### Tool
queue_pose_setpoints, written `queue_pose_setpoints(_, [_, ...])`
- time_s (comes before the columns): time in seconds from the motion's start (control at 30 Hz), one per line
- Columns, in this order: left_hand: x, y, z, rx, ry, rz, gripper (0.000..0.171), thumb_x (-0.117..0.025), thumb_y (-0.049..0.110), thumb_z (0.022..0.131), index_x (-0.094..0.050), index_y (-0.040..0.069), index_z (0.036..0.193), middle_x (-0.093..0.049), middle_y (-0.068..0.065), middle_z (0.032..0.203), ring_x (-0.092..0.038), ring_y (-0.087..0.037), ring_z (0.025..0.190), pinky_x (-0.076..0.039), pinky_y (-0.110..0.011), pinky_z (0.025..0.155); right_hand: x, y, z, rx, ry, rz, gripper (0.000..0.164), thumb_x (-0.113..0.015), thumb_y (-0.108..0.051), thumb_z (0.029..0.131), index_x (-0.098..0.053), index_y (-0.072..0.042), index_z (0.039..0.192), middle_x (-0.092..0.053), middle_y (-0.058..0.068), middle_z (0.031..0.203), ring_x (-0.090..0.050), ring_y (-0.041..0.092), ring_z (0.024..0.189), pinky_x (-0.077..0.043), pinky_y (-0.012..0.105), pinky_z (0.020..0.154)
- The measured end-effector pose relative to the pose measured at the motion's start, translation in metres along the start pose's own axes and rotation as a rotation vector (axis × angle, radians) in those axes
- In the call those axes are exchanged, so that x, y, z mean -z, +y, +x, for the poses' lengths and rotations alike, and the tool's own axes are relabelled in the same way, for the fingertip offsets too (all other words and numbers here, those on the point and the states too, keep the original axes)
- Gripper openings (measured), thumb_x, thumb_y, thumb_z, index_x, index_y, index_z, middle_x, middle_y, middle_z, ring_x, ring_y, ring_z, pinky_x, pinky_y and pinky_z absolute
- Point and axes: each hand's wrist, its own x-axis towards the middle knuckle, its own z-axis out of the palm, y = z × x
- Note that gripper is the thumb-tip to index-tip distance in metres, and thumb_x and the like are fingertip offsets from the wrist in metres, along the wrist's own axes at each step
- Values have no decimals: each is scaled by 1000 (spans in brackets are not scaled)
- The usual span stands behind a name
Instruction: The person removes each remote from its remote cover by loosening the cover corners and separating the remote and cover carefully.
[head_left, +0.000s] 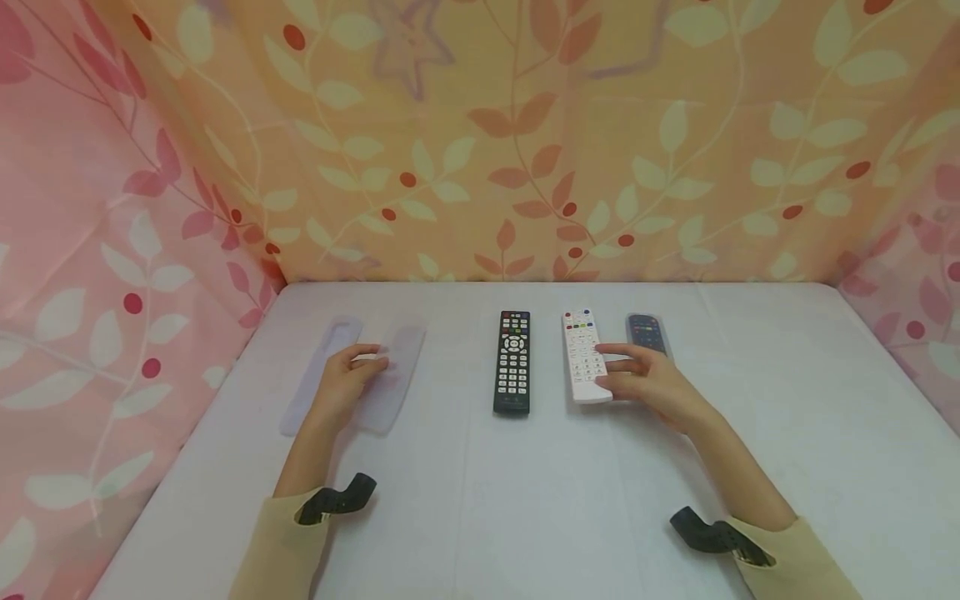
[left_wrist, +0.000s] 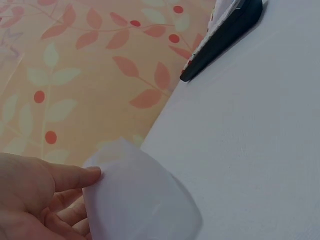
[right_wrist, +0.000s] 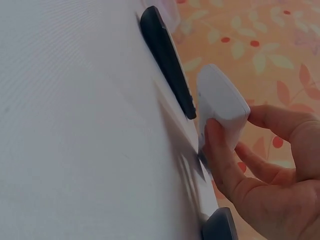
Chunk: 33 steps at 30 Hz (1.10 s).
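My left hand (head_left: 347, 379) pinches the left edge of a translucent, milky remote cover (head_left: 399, 367); in the left wrist view, thumb and fingers grip the side of that cover (left_wrist: 145, 195). A second translucent cover (head_left: 311, 392) lies just left of it, partly behind the hand. With thumb and fingertips, my right hand (head_left: 652, 385) holds a white remote control (head_left: 582, 358) by its lower sides, buttons facing up. The right wrist view has this white remote (right_wrist: 220, 100) raised off the table, its shadow below. A black remote control (head_left: 512, 367) lies between the two hands.
A dark grey remote (head_left: 647, 332) with a pale border lies right of the white one, partly hidden by the right hand. White cloth covers the table (head_left: 465, 508). Patterned fabric (head_left: 480, 167) rises behind and at both sides. Black camera mounts (head_left: 337, 498) sit on both sleeves.
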Motion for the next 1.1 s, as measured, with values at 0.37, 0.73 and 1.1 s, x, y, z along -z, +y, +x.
queue_pose_setpoints(0.37, [4, 0, -1, 38, 54, 72, 41, -69, 5, 99, -59, -11, 135, -73, 10, 79, -60, -3, 79, -47, -21, 75, -6, 3, 3, -2, 12, -61, 73, -77, -24, 97, -44, -5, 159, -50, 32, 153, -57, 45, 135, -59, 41, 101])
queue_pose_setpoints(0.73, [3, -7, 5, 58, -10, -15, 46, -66, 6, 102, -52, -13, 142, -73, 15, 80, -61, 3, 79, -48, -17, 75, -12, 5, 3, 11, 5, -70, 72, -78, -19, 96, -44, -2, 157, -51, 34, 151, -66, 39, 125, -61, 35, 95])
queue_pose_setpoints(1.1, [3, -13, 7, 56, -4, 25, 48, -67, 7, 103, -51, -12, 143, -76, 9, 91, -62, 4, 82, -49, -14, 75, -14, 6, 3, 12, 26, -111, 71, -81, -18, 93, -48, -3, 155, -55, 31, 146, -70, 22, 100, -57, 23, 82])
